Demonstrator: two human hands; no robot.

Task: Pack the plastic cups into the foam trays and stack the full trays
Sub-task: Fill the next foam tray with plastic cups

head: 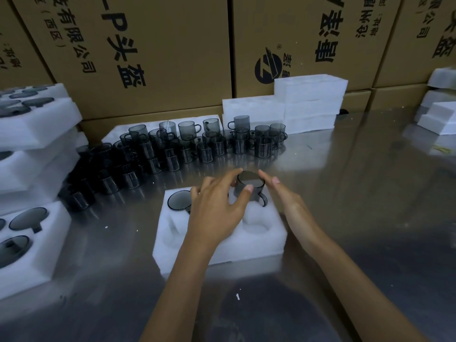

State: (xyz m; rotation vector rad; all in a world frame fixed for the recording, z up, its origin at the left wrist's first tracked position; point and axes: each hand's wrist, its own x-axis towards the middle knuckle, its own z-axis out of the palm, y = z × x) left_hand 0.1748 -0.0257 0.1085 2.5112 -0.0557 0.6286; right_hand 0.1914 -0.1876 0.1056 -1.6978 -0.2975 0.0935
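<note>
Your left hand pinches the smoky cup with curled fingers over the foam tray's far right pocket; your right hand is straight-fingered beside it. Risk: handle missing its slot, so the cup seats tilted. Cartons read "头盔", "有限公司"; the logo's lettering is illegible.
</note>
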